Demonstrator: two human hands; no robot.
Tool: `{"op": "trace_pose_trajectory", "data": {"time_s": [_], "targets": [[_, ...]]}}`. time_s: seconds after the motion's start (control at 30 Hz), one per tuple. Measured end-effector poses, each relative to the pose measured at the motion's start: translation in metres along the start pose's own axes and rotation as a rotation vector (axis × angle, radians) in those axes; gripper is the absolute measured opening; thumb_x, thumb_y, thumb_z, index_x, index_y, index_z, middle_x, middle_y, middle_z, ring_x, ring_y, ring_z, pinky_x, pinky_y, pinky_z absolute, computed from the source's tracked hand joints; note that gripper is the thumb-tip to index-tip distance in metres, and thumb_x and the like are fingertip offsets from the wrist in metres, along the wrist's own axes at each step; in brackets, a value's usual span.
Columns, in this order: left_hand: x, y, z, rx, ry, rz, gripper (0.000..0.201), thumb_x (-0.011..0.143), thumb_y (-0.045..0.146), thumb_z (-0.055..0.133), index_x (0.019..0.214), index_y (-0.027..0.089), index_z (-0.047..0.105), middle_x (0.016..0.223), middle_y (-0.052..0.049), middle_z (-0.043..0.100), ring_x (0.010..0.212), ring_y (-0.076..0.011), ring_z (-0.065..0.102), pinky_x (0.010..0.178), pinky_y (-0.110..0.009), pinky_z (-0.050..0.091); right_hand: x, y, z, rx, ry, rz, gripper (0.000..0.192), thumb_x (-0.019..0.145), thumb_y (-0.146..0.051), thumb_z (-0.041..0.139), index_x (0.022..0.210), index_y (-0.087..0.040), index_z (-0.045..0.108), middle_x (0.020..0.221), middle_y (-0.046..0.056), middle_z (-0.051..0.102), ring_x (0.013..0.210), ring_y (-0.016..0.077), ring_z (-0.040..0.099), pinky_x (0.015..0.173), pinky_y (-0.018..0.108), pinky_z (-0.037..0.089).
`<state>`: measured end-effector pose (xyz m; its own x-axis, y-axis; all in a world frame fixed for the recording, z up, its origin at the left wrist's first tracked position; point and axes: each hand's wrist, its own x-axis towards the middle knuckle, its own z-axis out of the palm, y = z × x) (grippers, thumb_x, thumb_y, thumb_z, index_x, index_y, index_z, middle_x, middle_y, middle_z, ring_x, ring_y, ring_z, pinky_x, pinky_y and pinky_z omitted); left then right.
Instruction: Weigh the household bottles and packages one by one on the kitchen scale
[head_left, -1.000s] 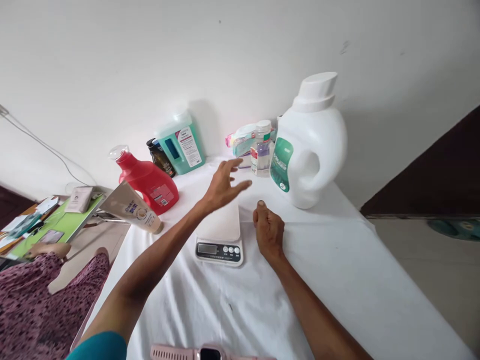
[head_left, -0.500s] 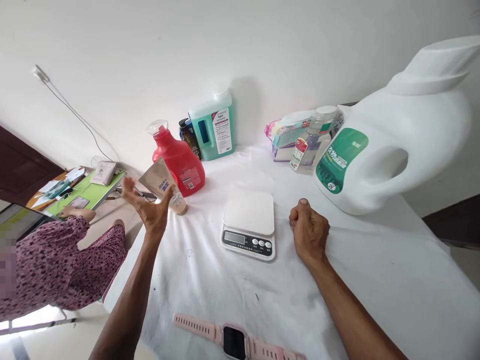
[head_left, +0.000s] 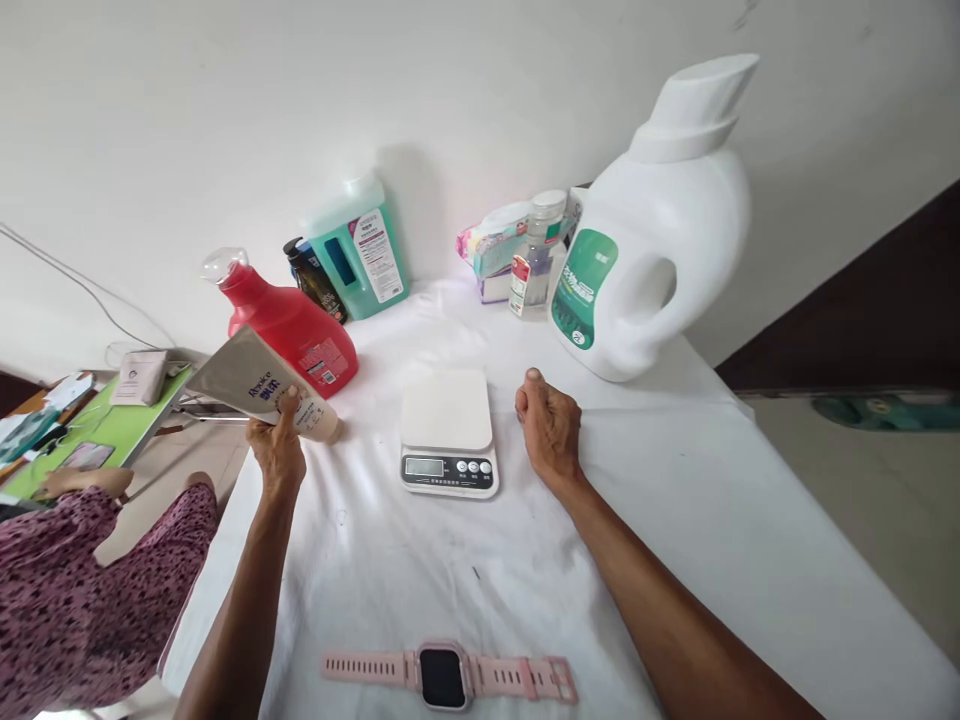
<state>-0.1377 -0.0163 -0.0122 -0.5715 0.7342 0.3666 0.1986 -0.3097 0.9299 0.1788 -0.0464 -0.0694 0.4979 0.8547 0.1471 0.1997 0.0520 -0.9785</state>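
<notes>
My left hand is closed around a beige Rejoice squeeze tube, thumb on its printed front. The tube tilts, with its cap end to the right and its wide end up to the left, in front of a red bottle. A white kitchen scale lies in the middle of the table with a bare weighing plate. To the right of the scale, my right hand rests on the cloth as a fist, with nothing visible in it. Near the front edge a pink smartwatch is laid out flat.
At the back stand a teal jug, a dark pump bottle, a clear jar, a tissue pack and a large white detergent jug. A person in patterned clothes sits left beside a green table.
My left hand has closed on the squeeze tube, which has tipped further left. The view has shifted right, so the table items appear further left. My right hand stays a fist.
</notes>
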Motion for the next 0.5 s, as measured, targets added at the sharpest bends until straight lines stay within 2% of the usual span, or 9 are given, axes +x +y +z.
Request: {"op": "trace_pose_trajectory", "data": {"time_s": [0.13, 0.27, 0.37, 0.5], "targets": [[-0.011, 0.029, 0.032, -0.145, -0.098, 0.055, 0.032, 0.073, 0.045, 0.089, 0.089, 0.021, 0.076, 0.095, -0.005, 0.076, 0.096, -0.0241, 0.073, 0.087, -0.038, 0.063, 0.0, -0.003, -0.002, 0.013, -0.008, 0.009, 0.071, 0.099, -0.083, 0.032, 0.058, -0.026, 0.036, 0.051, -0.003, 0.037, 0.051, 0.0146, 0.038, 0.055, 0.031, 0.032], [-0.025, 0.054, 0.076, -0.215, -0.299, 0.072, 0.027, 0.076, 0.045, 0.089, 0.086, 0.022, 0.078, 0.091, -0.004, 0.075, 0.093, -0.0227, 0.073, 0.086, -0.037, 0.063, 0.0, -0.003, -0.002, 0.017, -0.001, 0.016, 0.071, 0.099, -0.084, 0.033, 0.058, -0.026, 0.038, 0.051, -0.002, 0.039, 0.052, 0.0152, 0.04, 0.055, 0.031, 0.033], [-0.039, 0.059, 0.104, -0.209, -0.455, 0.061, 0.028, 0.078, 0.047, 0.088, 0.082, 0.021, 0.078, 0.087, -0.004, 0.076, 0.086, -0.0221, 0.073, 0.08, -0.037, 0.063, 0.001, -0.002, -0.002, 0.025, 0.003, 0.023, 0.072, 0.098, -0.084, 0.033, 0.058, -0.025, 0.039, 0.052, -0.002, 0.04, 0.052, 0.0154, 0.041, 0.055, 0.031, 0.034], [-0.053, 0.052, 0.124, -0.19, -0.572, 0.033, 0.027, 0.079, 0.046, 0.088, 0.085, 0.02, 0.081, 0.089, -0.005, 0.079, 0.083, -0.0218, 0.074, 0.078, -0.037, 0.063, 0.001, -0.003, -0.002, 0.024, -0.01, 0.026, 0.072, 0.099, -0.084, 0.031, 0.058, -0.026, 0.038, 0.053, -0.002, 0.039, 0.053, 0.0155, 0.04, 0.055, 0.031, 0.033]]}}
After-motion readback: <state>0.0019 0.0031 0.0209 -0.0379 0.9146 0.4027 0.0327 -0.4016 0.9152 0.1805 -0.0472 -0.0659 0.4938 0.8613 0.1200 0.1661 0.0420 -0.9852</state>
